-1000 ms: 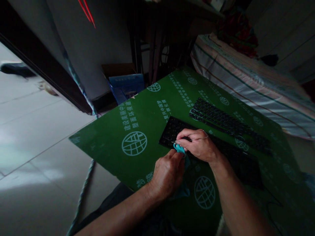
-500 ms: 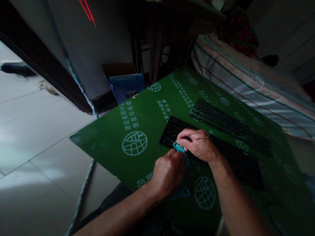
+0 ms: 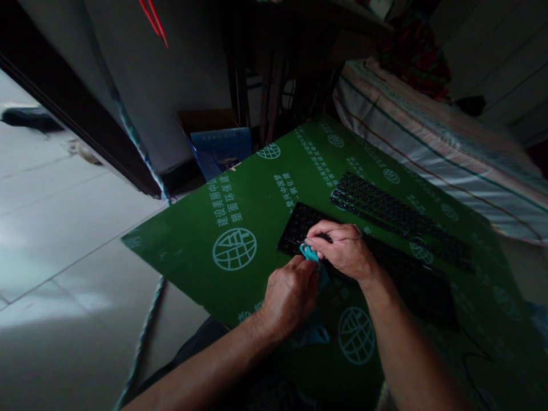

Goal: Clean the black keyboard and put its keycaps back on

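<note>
A bunched teal cloth (image 3: 310, 252) is gripped in my left hand (image 3: 291, 294), whose fingers are closed around it in a fist. A fainter bluish length of it hangs below that hand. My right hand (image 3: 342, 246) pinches at the cloth's upper end, thumb and forefinger pressed together; a thin line, too small to name, shows at the fingertips. Both hands are over a black keyboard (image 3: 417, 288), which lies at a slant and is partly covered by my right hand and forearm. Behind it lies a second black keyboard frame with keys (image 3: 385, 208).
A green printed board (image 3: 180, 234) forms the work surface, with its corner pointing left. Beyond its far edge stands an open box with a blue flap (image 3: 220, 148). A cloth-covered bed (image 3: 428, 137) borders the right side. A twisted rope (image 3: 145, 331) runs down at the left. A cable (image 3: 473, 354) trails at lower right.
Both hands have shifted very slightly up and to the left along with the teal cloth. They keep the same hold, and the keyboards have not moved.
</note>
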`<state>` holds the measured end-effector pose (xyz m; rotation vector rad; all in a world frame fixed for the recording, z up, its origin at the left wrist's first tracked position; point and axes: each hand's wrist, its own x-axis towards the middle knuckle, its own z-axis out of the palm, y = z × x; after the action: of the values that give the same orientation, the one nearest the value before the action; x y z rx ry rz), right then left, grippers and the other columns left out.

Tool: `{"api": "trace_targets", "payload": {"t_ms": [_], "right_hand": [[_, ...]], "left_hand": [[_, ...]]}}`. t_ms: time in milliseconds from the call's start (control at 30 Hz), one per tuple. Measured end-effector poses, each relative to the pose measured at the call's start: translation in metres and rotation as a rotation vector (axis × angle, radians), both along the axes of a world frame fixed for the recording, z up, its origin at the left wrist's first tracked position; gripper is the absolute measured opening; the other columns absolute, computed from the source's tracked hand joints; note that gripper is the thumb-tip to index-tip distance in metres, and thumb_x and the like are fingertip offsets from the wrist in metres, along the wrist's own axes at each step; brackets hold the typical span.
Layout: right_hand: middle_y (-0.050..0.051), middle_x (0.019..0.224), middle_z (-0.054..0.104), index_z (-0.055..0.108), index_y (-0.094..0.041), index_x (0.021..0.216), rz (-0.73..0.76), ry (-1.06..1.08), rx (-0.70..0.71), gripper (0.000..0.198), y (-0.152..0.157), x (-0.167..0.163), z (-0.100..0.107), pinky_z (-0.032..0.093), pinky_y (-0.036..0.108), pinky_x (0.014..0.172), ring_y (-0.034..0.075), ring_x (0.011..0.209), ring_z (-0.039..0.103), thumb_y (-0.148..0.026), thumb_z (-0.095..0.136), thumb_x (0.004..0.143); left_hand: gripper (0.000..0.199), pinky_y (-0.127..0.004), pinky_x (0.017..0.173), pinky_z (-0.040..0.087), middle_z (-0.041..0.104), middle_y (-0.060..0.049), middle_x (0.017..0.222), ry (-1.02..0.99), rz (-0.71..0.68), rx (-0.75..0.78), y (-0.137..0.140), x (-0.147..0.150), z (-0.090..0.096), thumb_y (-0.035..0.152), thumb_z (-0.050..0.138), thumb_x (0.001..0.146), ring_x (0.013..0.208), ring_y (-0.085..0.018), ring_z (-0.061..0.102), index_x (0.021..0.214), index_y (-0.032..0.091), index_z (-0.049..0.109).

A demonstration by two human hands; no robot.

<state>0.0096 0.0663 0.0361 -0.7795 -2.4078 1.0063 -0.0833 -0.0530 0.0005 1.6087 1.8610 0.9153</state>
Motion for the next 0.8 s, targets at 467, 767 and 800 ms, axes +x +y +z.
{"api": "trace_targets", "payload": {"t_ms": [467,767,800], "right_hand": [[-0.002,0.065,0.066,0.065,-0.019,0.075,-0.02,0.035,0.007,0.009,-0.001,-0.0013,-0.0046,0.044,0.018,0.052,0.009,0.052,0.059,-0.022,0.059,0.081],[-0.001,0.064,0.065,0.064,-0.018,0.076,-0.085,0.033,-0.008,0.009,-0.0044,-0.0019,-0.0052,0.044,0.018,0.05,0.009,0.052,0.059,-0.023,0.058,0.081],[-0.001,0.063,0.065,0.064,-0.018,0.076,-0.102,0.034,-0.006,0.009,-0.0041,-0.0026,-0.0061,0.044,0.018,0.049,0.009,0.051,0.059,-0.024,0.059,0.081]], "left_hand": [[0.017,-0.023,0.058,0.04,0.056,-0.002,0.075,0.015,0.002,0.002,0.0025,-0.0015,-0.0017,0.017,0.044,0.087,0.062,-0.013,0.055,0.077,0.016,0.057],[0.017,-0.022,0.058,0.04,0.056,-0.002,0.074,0.027,0.012,0.0,0.0012,-0.0029,0.0006,0.016,0.044,0.087,0.061,-0.012,0.055,0.079,0.016,0.059],[0.017,-0.022,0.057,0.04,0.055,-0.002,0.073,0.026,0.016,0.005,0.0019,-0.0038,0.0008,0.016,0.044,0.087,0.061,-0.012,0.055,0.079,0.016,0.059]]}}
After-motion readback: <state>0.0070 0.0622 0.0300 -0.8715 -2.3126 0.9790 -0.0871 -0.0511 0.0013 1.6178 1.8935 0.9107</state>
